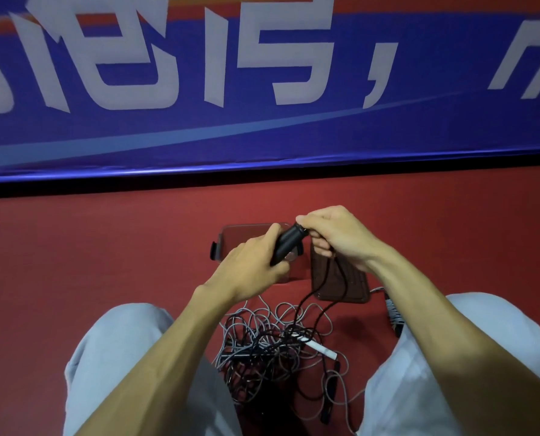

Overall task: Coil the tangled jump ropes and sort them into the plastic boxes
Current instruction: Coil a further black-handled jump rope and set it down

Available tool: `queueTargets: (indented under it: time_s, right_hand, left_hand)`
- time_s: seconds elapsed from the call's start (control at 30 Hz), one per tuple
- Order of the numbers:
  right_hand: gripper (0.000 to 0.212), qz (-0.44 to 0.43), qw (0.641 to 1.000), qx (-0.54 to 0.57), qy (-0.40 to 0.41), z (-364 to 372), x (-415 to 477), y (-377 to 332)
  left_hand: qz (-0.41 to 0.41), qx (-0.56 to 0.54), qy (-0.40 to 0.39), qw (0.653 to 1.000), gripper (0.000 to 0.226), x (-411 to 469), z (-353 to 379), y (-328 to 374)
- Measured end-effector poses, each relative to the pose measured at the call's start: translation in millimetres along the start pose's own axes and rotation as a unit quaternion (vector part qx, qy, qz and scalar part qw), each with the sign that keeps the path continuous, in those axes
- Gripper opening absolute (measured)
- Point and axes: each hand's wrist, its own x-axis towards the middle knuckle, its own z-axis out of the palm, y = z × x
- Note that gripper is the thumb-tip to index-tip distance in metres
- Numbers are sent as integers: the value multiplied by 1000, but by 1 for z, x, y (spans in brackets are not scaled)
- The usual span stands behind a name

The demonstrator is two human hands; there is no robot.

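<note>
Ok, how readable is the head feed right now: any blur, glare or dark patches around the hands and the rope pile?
Head view: left hand and right hand on the black handle look evenly lit and fairly sharp; head view: the rope tangle lies dimmer between the knees, dark strands merging; head view: the clear box barely stands out from the red floor; no glare.

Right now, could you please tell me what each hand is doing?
Left hand: grips the black jump-rope handle.
Right hand: pinches that handle's top end.
</note>
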Motion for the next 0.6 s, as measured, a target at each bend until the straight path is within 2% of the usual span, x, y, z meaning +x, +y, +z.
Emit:
queueTargets:
  time_s: [0.1, 0.2, 0.27, 0.33, 0.47, 0.6]
  right_hand:
    - [33, -28, 990, 92, 107, 4, 4, -2]
    - [31, -41, 968, 121, 216, -2, 7, -2]
    - [30, -53, 961, 93, 256, -2, 8, 2]
    - [34, -84, 954, 45, 285, 2, 11, 8]
    - [47, -146, 941, -11, 307, 8, 13, 10]
    - [49, -159, 937, 6, 311, 8, 11, 6]
  left_hand:
    - [-50, -131, 20, 990, 28, 4, 0, -3]
    - [-57, -169, 20, 984, 36, 4, 0, -2]
    - [-71, -167, 48, 982, 27, 4, 2, 1]
    - [-98, -166, 61, 979, 17, 4, 4, 3]
    - [-137, -213, 74, 965, 19, 4, 3, 1]
    - [-132, -220, 94, 962, 17, 3, 2, 7]
